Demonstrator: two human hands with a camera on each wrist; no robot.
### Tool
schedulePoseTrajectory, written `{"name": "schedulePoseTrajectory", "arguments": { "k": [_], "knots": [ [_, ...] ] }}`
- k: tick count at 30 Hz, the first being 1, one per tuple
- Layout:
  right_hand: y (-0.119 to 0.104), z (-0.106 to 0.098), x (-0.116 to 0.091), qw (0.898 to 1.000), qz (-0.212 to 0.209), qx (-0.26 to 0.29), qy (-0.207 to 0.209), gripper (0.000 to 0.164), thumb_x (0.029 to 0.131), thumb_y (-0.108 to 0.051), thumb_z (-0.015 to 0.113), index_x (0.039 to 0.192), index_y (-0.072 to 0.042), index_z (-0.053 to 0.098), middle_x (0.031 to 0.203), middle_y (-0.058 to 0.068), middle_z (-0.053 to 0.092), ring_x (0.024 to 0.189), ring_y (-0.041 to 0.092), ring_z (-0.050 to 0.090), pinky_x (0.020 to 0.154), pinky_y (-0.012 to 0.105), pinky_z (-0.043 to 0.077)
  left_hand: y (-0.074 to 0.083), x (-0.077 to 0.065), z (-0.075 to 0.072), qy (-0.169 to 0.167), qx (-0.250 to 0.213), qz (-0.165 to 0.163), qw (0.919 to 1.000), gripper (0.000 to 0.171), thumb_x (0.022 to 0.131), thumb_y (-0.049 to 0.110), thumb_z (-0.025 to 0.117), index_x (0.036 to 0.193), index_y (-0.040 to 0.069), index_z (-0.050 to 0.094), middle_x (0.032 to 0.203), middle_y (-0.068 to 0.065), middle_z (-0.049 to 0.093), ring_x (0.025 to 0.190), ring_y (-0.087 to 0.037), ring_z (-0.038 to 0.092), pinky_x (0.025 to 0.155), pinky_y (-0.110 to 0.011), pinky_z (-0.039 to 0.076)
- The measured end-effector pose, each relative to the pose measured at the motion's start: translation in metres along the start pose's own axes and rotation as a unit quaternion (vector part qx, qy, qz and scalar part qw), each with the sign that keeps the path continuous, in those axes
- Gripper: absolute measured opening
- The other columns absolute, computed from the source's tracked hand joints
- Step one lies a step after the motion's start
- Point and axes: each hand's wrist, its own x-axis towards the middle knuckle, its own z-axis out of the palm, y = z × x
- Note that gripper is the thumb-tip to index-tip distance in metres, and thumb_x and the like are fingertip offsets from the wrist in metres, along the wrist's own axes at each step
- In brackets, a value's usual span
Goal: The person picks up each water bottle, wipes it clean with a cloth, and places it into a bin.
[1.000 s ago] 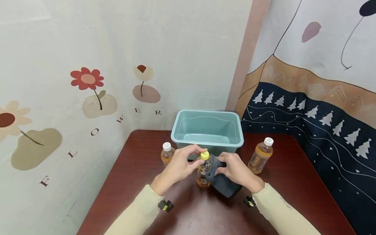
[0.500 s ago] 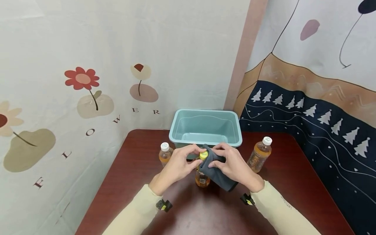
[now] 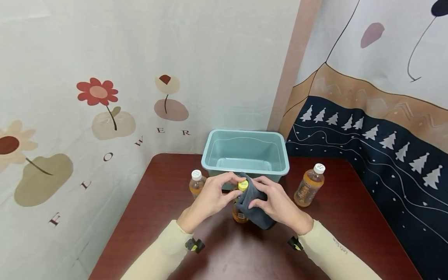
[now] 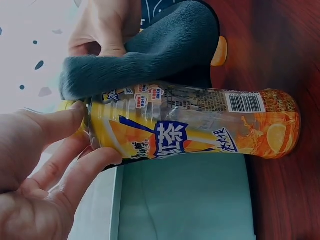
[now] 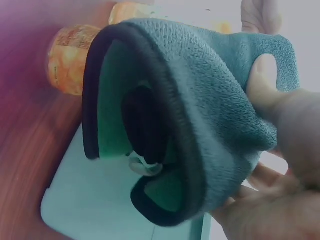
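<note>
A tea bottle (image 4: 175, 122) with a yellow cap (image 3: 243, 185) and an orange label stands upright on the table in front of the bin. My left hand (image 3: 217, 194) pinches it at the cap and neck between thumb and fingers. A dark grey cloth (image 3: 258, 212), dark-edged in the right wrist view, drapes against the bottle's right side up to the cap. My right hand (image 3: 276, 200) grips this cloth near the top, thumb in front and fingers behind. Cloth and hands hide much of the bottle's upper part in the head view.
A light teal bin (image 3: 245, 171) stands at the back of the dark red table (image 3: 168, 179). White-capped bottles flank the work: one bottle (image 3: 196, 182) partly behind the left hand, another bottle (image 3: 309, 186) to the right. A printed curtain (image 3: 224, 70) hangs behind the table.
My right hand has brought the cloth up and leftward against the bottle's neck and cap, covering more of its side. The left hand keeps its pinch at the cap.
</note>
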Motion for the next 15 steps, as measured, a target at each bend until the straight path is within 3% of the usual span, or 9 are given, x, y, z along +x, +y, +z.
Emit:
{"name": "schedulePoseTrajectory", "arguments": {
  "k": [7, 15],
  "knots": [
    [0.007, 0.001, -0.005, 0.999, 0.027, -0.02, 0.004, 0.062, 0.092, -0.009, 0.099, 0.151, -0.007, 0.078, 0.122, 0.004, 0.083, 0.103, 0.014, 0.081, 0.093, 0.035, 0.072, -0.001, -0.001, 0.003, 0.004, 0.002, -0.001, 1.0, 0.036, 0.101, 0.016, 0.095, 0.134, 0.024, 0.082, 0.129, 0.004, 0.087, 0.117, -0.018, 0.085, 0.101, -0.037, 0.071],
    [0.025, 0.016, -0.007, 0.998, 0.024, -0.055, -0.022, 0.033, 0.093, -0.007, 0.099, 0.123, -0.017, 0.091, 0.103, -0.005, 0.083, 0.098, 0.011, 0.081, 0.083, 0.028, 0.068, -0.002, -0.002, 0.004, 0.014, 0.005, 0.001, 0.9999, 0.036, 0.101, 0.014, 0.095, 0.133, 0.024, 0.082, 0.121, 0.005, 0.087, 0.117, -0.017, 0.085, 0.104, -0.039, 0.07]
  ]
}}
